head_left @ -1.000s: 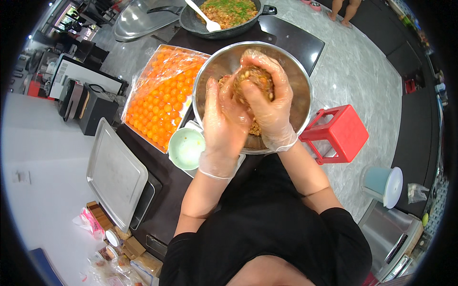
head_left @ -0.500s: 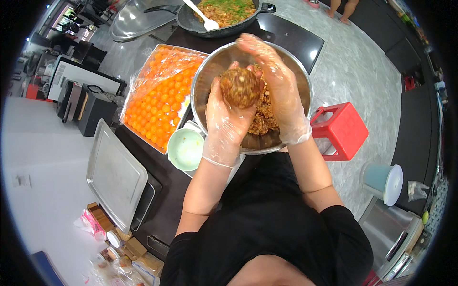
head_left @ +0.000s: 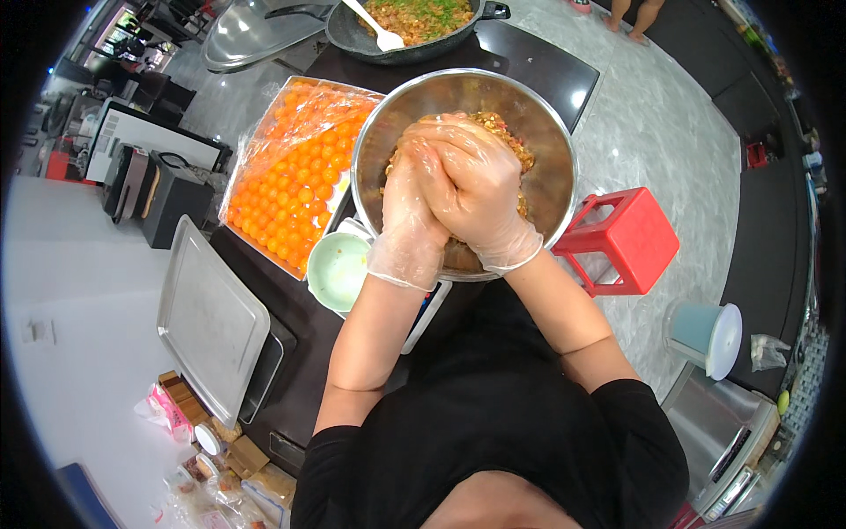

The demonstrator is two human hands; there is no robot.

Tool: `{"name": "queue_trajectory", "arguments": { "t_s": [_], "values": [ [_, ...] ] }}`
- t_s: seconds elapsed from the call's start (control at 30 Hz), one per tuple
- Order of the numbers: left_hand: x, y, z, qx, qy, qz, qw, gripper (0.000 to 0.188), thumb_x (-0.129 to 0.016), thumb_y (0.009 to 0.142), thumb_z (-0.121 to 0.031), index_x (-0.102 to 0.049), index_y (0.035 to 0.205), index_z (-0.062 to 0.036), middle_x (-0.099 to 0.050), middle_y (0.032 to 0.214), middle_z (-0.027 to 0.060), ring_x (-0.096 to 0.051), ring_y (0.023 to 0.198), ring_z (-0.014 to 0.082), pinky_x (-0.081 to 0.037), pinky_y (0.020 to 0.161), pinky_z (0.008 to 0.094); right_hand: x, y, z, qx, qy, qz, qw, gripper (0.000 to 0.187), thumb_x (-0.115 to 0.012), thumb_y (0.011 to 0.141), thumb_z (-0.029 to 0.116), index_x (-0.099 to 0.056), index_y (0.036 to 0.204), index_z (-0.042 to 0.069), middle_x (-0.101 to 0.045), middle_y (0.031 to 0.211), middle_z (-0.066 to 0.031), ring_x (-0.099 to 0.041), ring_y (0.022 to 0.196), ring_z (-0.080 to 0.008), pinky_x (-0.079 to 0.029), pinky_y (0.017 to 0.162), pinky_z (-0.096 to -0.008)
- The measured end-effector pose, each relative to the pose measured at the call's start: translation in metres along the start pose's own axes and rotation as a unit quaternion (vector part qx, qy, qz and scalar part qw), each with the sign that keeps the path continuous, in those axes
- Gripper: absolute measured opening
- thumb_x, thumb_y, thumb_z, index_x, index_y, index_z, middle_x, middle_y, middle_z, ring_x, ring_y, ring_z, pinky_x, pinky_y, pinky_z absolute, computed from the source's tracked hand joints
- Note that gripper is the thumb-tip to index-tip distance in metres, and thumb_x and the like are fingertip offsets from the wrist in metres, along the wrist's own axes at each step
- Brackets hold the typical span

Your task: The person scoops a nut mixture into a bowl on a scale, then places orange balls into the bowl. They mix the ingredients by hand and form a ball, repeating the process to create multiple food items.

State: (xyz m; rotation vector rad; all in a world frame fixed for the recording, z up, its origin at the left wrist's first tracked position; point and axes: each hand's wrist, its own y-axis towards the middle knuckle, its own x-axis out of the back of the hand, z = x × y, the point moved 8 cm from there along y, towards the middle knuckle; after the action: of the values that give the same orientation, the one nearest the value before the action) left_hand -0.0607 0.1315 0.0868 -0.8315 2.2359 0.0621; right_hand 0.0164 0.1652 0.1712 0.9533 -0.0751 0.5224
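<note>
Since half a second ago, the ball of mixture, then held up in plain sight on the left hand, has been covered over: both gloved hands are now clasped together around it, lower over the steel bowl [head_left: 546,189].

Head view: the left hand [head_left: 414,207] is cupped from the near left side and the right hand [head_left: 480,181] is pressed over it, fingers interlaced; only crumbs of the brownish mixture [head_left: 507,132] are seen past the knuckles. The lump is judged soft, moist and crumbly, light, and slick against the thin plastic gloves, so it is best cradled in full palms with even pressure, not pinched. A tray of orange yolks [head_left: 291,185] and a small pale green bowl [head_left: 337,269] lie on the table just left.
</note>
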Motion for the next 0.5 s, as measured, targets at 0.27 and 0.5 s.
{"name": "queue_trajectory", "arguments": {
  "t_s": [0.27,0.5],
  "values": [
    [-0.020,-0.022,-0.006,0.060,-0.177,0.044,0.981,0.049,-0.033,0.104,-0.041,-0.047,0.134,-0.0050,-0.053,0.133,0.0150,-0.051,0.124,0.0261,-0.040,0.108,0.0428,0.009,0.002,-0.016,-0.159,0.203,-0.037,0.965,0.039,-0.072,0.080,0.013,-0.064,0.116,0.004,-0.061,0.121,-0.0148,-0.057,0.117,-0.0264,-0.044,0.101,-0.0366],
    [-0.011,-0.001,-0.005,0.031,-0.236,0.189,0.953,0.035,-0.046,0.102,-0.032,-0.055,0.123,-0.0053,-0.061,0.119,0.0092,-0.059,0.110,0.0201,-0.049,0.096,0.0349,0.002,0.006,0.016,0.036,0.036,0.003,0.999,0.028,-0.075,0.074,0.014,-0.070,0.100,0.005,-0.065,0.106,-0.0110,-0.064,0.099,-0.0304,-0.047,0.097,-0.0410]
  ]
}}
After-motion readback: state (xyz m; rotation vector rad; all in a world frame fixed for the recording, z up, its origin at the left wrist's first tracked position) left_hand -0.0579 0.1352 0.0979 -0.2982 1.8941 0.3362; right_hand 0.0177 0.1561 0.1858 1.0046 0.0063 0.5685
